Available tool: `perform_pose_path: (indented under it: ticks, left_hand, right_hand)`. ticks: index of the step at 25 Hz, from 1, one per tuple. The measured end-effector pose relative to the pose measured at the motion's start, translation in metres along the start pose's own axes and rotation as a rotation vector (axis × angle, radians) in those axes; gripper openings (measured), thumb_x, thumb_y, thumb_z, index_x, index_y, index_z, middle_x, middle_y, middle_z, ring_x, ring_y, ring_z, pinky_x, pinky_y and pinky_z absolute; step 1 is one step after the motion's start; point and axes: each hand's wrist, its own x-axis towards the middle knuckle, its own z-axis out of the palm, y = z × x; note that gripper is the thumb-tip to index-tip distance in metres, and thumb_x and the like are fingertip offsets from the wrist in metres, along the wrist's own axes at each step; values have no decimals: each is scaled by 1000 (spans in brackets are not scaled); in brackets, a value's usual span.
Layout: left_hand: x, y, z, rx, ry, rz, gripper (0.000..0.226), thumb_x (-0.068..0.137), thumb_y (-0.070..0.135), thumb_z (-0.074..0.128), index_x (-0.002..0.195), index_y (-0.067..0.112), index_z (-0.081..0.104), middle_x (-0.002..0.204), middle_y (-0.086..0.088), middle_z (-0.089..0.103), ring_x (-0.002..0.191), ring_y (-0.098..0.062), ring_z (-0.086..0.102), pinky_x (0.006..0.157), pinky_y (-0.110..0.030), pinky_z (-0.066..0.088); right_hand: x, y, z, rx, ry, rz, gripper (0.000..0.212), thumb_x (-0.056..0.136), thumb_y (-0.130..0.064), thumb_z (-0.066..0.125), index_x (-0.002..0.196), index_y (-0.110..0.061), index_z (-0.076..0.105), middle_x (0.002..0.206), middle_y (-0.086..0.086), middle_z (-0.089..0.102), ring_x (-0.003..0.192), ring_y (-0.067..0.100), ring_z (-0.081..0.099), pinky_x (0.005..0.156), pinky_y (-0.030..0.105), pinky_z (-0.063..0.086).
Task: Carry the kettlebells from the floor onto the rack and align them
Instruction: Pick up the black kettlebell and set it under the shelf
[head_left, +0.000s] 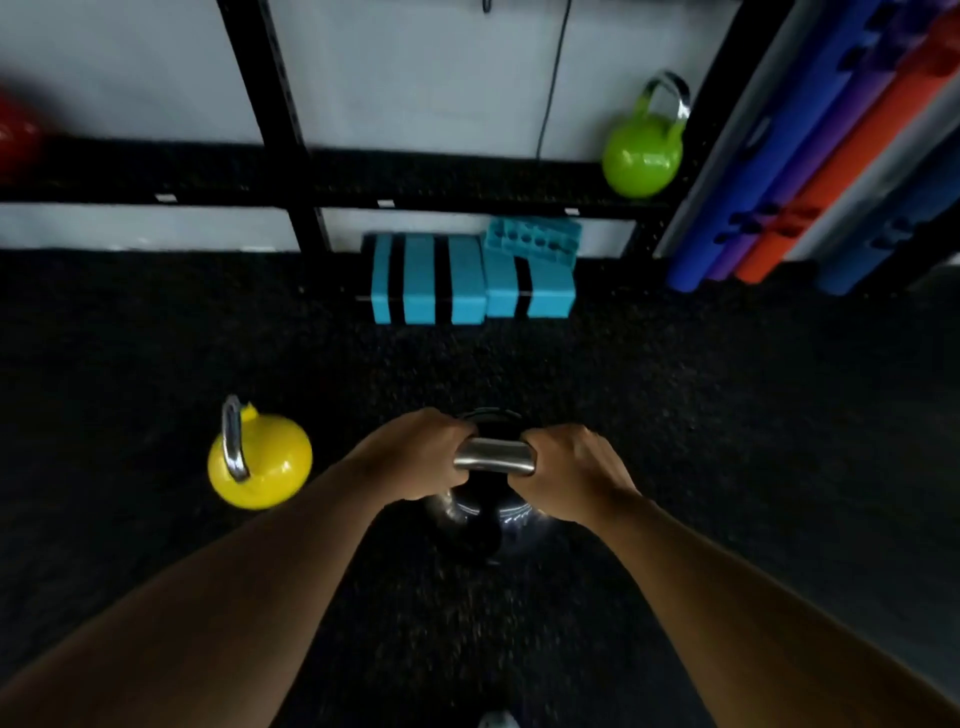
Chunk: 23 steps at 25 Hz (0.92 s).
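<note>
A black kettlebell (475, 525) with a steel handle sits low in the middle of the view. My left hand (410, 457) and my right hand (569, 470) both grip that handle, one at each end. Whether its base touches the floor is hard to tell. A yellow kettlebell (265, 462) stands on the dark floor to the left. On the black rack shelf (311, 176) along the wall, a green kettlebell (641, 150) sits at the right end and a red kettlebell (15, 135) shows at the far left edge.
Blue and black foam blocks (467, 275) lie on the floor under the shelf. Blue, purple and orange foam rollers (810, 156) lean at the right. A black rack upright (270, 114) crosses the shelf. A black cable (553, 78) hangs down the white wall.
</note>
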Motion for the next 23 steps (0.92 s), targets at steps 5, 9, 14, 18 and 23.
perform_pose_path:
  ticks: [5,9,14,18,23]
  left_hand:
    - [83,-76,-82,13,158,-98,19,82,27,64,101,27,62,89,2,70,71,-16,65,60,-26,46]
    - [161,-158,-149,28,251,-151,24,84,30,64,107,26,59,97,0,70,88,-22,69,65,-27,43]
    - [244,-248,-218,35,302,-167,21,87,33,61,105,25,59,99,1,69,88,-22,69,72,-34,53]
    - [311,-297,-262,-15,367,-194,22,86,33,61,107,32,56,98,3,69,88,-23,68,74,-37,54]
    - [400,-344,-296,2,426,-242,22,84,33,65,103,30,54,99,1,69,90,-26,68,66,-30,41]
  right_hand:
    - [154,-37,-53,-69,43,-146,22,81,-32,64,98,-19,65,95,6,72,87,30,68,72,33,52]
    - [288,-76,-90,-92,48,-223,24,82,-34,67,100,-18,64,92,5,72,83,23,68,67,28,50]
    - [424,-117,-103,-91,138,-239,24,85,-36,66,102,-20,61,92,3,72,82,23,68,70,34,56]
    - [522,-127,-120,-62,187,-245,26,85,-34,67,108,-22,60,98,4,72,89,26,68,67,30,47]
    - [634,-117,-137,-49,242,-309,33,85,-27,67,115,-18,58,106,8,71,96,30,68,73,31,49]
